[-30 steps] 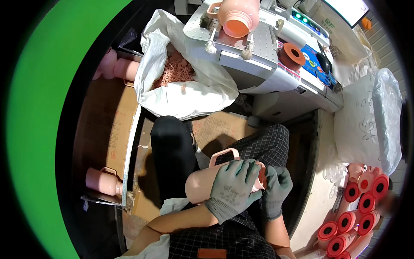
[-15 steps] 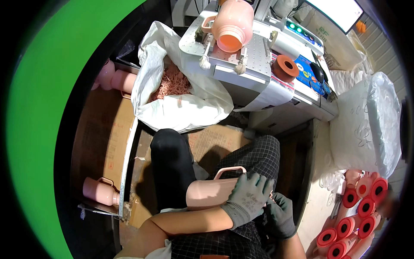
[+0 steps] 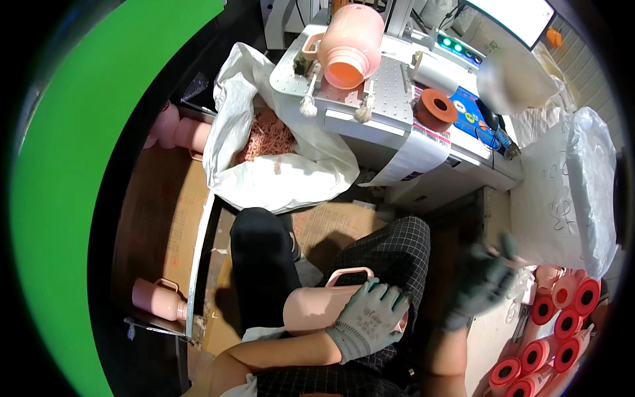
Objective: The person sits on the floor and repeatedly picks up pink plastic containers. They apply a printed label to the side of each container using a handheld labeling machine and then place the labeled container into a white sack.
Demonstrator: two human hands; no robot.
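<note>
- Your left hand point(image 3: 367, 317) is clamped flat over the mouth end of a pink jug point(image 3: 324, 306) lying on its side across your lap, handle up. That grip is the only thing steadying it.
- Your right hand point(image 3: 479, 284) is off the jug and blurred, fingers spread and holding nothing, out toward the stack of red-capped jugs point(image 3: 555, 337) at your right.
- Looks to me like you're between pieces: one jug parked on your lap while the free hand goes for something on the right, a cap or another jug. Can't tell which from here.
- Another pink jug point(image 3: 350, 43) sits mouth-out in the fixture on the machine worktop point(image 3: 390, 99), with an orange cap point(image 3: 434, 109) just beside it.
- The white sack point(image 3: 278, 178) of pink scraps is open below the machine, and more jugs point(image 3: 153, 299) sit in the box on your left.
- Next move, I'd guess, needs the right hand to close on one red part without knocking the rest of the stack, which is packed tight.
- Keep the left grip firm meanwhile; the jug is round, only resting on your leg, and could roll off.
</note>
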